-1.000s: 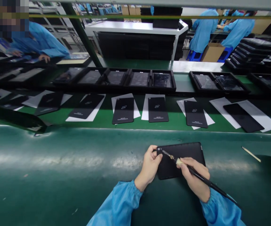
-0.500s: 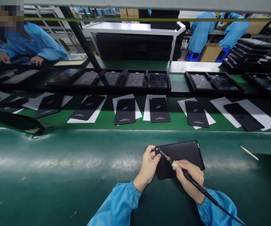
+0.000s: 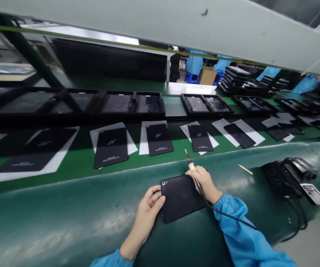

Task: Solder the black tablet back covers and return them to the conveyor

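On the green desk (image 3: 73, 226) lies a black panel (image 3: 180, 199), the left hand (image 3: 147, 209) with fingers curled at its left edge, grip unclear. The right hand's (image 3: 204, 181) fingers clasp a soldering iron (image 3: 191, 167), moved from the panel's far-left corner beyond its far edge; corner work seems paused.

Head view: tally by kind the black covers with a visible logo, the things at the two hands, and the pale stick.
Black covers with a logo: 4
Black panel at the left hand: 1
Corded tool in the right hand: 1
Pale stick: 1
Total: 7
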The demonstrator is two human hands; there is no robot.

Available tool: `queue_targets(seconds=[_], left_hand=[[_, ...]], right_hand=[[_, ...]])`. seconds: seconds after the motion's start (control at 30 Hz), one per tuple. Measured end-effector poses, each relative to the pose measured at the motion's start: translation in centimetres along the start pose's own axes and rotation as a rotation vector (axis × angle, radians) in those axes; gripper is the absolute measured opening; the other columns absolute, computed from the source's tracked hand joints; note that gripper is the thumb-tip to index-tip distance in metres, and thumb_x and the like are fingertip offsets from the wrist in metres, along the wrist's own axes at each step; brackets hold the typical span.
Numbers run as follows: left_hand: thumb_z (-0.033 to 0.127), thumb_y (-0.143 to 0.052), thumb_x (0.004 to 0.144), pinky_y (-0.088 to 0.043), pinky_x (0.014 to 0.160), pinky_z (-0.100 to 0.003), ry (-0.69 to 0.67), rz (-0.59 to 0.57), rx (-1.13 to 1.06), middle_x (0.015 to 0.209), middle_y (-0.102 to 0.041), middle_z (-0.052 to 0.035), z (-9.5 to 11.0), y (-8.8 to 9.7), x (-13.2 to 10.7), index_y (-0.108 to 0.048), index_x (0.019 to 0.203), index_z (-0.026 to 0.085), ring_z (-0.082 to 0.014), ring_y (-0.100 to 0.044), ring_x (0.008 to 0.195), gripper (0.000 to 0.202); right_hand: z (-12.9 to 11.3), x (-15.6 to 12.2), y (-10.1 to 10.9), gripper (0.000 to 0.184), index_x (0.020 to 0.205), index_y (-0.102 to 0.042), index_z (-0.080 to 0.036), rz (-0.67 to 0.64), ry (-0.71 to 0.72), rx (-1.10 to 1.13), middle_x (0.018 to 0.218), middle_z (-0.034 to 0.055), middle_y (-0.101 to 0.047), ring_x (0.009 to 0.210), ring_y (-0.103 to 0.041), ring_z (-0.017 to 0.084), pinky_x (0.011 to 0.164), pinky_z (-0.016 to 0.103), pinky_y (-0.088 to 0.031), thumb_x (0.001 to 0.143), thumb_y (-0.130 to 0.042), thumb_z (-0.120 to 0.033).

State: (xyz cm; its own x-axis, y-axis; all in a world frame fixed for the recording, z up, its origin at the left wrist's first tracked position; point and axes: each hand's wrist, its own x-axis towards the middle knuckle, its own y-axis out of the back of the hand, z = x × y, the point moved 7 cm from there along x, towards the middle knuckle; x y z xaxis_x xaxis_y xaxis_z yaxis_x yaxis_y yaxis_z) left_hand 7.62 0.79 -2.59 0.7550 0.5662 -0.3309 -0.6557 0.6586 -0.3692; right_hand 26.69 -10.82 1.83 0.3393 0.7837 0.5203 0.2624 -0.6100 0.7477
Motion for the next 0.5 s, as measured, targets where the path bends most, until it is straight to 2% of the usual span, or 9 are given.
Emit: queue_targets(seconds=[0.07,0.17,0.27,0.33,0.4,0.5], left_hand=[[0.046,-0.083,0.072,-0.058,0.084,-0.037,-0.001,0.025,0.018,0.106,-0.077,-0.013,-0.2,0.3,0.2,-0.06,0.109,0.018,-0.0275,-0.074,0.094,0.052],[0.048,-0.083,0.072,-0.059,0.088,-0.042,-0.011,0.056,0.027,0.109,-0.076,-0.0156,-0.4,0.5,0.3,-0.061,0.107,0.018,-0.0302,-0.074,0.095,0.051],[0.046,-0.082,0.073,-0.06,0.086,-0.042,-0.035,0.076,0.041,0.106,-0.077,-0.0147,-0.2,0.4,0.2,-0.062,0.104,0.018,-0.0299,-0.075,0.093,0.047],[0.044,-0.082,0.073,-0.06,0.085,-0.041,-0.051,0.088,0.046,0.104,-0.077,-0.0134,0.0,0.4,0.1,-0.063,0.102,0.018,-0.029,-0.075,0.091,0.044],[0.045,-0.083,0.072,-0.061,0.084,-0.041,-0.058,0.095,0.049,0.103,-0.078,-0.0129,0.2,0.3,0.0,-0.064,0.1,0.019,-0.029,-0.075,0.09,0.043],[0.048,-0.083,0.071,-0.061,0.083,-0.042,-0.064,0.107,0.051,0.102,-0.078,-0.013,0.5,0.4,-0.1,-0.065,0.098,0.019,-0.0293,-0.075,0.089,0.044]], right_hand=[[2.9,0.3,1.9,0.028,0.099,-0.071,-0.023,0.065,-0.064,-0.048,0.087,0.0055,-0.068,0.083,-0.065,0.018,0.077,0.029,-0.054,0.099,-0.044,-0.017],[8.2,0.9,6.8,0.028,0.099,-0.067,-0.02,0.21,-0.203,-0.138,0.096,0.0063,-0.069,0.09,-0.066,0.02,0.084,0.031,-0.052,0.101,-0.04,-0.024],[13.6,1.6,12.1,0.029,0.102,-0.065,-0.017,0.347,-0.35,-0.247,0.089,0.007,-0.066,0.081,-0.063,0.021,0.081,0.035,-0.05,0.098,-0.039,-0.03],[16.8,2.3,14.6,0.029,0.101,-0.064,-0.016,0.398,-0.434,-0.306,0.082,0.0065,-0.063,0.074,-0.06,0.021,0.078,0.035,-0.047,0.095,-0.039,-0.029],[19.5,3.3,16.2,0.026,0.099,-0.063,-0.017,0.418,-0.505,-0.346,0.078,0.0058,-0.06,0.072,-0.057,0.021,0.077,0.035,-0.045,0.091,-0.042,-0.028],[22.0,5.1,16.7,0.025,0.101,-0.061,-0.016,0.424,-0.577,-0.372,0.08,0.007,-0.06,0.076,-0.056,0.022,0.079,0.036,-0.044,0.088,-0.042,-0.027]])
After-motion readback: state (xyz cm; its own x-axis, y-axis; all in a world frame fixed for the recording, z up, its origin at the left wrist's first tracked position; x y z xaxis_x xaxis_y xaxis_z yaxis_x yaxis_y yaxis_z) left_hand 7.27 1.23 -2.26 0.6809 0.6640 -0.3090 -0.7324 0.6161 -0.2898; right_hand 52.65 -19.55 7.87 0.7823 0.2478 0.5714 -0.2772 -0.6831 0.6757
